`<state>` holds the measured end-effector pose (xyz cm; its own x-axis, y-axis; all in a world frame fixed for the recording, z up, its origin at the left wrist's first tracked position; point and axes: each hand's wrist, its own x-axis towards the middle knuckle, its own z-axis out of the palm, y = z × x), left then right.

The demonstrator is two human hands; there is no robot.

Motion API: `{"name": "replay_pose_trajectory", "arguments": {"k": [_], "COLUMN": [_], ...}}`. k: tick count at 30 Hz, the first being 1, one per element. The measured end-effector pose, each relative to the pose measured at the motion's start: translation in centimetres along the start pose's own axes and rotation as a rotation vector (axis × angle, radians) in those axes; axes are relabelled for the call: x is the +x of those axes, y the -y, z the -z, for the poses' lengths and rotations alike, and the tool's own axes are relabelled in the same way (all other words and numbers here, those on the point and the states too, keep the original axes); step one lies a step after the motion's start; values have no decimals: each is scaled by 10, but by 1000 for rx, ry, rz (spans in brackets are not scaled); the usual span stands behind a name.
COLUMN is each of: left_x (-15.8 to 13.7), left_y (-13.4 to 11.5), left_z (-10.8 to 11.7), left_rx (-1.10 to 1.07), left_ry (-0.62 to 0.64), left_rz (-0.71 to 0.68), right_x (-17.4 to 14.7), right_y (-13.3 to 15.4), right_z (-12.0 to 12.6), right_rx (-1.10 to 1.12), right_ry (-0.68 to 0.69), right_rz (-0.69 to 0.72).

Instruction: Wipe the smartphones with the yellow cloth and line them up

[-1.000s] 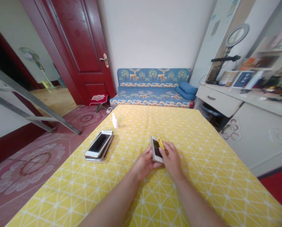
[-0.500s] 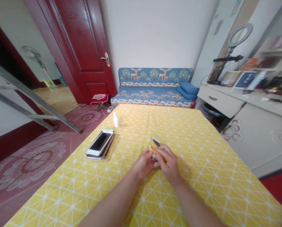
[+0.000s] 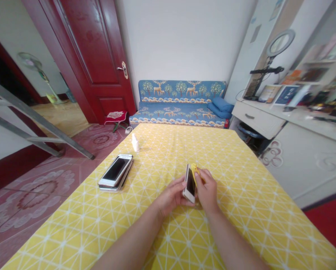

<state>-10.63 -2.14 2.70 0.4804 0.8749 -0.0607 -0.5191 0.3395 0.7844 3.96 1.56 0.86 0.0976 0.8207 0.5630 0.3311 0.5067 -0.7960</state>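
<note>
A white phone with a dark screen stands tilted on its side above the table, gripped along its left edge by my left hand. My right hand pinches a yellow cloth against the phone's upper right edge. Part of the cloth is hidden behind my fingers. To the left lies a stack of phones, a white one on top with its screen up. Beyond the stack a small white bottle stands upright.
The table has a yellow patterned cover. Past its far edge is a blue sofa. A white cabinet flanks it on the right, a metal ladder-like frame and a red stool on the left.
The phone has been turned so that its screen shows, facing right. My right hand has moved with the yellow cloth from across the phone to its right edge.
</note>
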Motion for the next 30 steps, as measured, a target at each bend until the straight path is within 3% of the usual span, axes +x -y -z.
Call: {"name": "replay_pose_trajectory", "arguments": {"k": [4, 8, 14, 23, 30], "left_x": [-1, 0, 4, 7, 5], "left_y": [1, 4, 8, 10, 2], "left_z": [-2, -1, 5, 9, 10], "left_rx": [83, 103, -28, -239, -254], "left_ry": [5, -16, -82, -213, -183], "left_rz": [50, 42, -42, -196, -216], "right_x": [3, 1, -9, -18, -14], "right_y": [1, 11, 27, 32, 15], "right_z": [5, 9, 2, -2, -2], "right_rx": [17, 51, 99, 85, -182], "right_ry": [-50, 3, 197, 210, 182], "right_rz": [5, 108, 160, 229, 255]}}
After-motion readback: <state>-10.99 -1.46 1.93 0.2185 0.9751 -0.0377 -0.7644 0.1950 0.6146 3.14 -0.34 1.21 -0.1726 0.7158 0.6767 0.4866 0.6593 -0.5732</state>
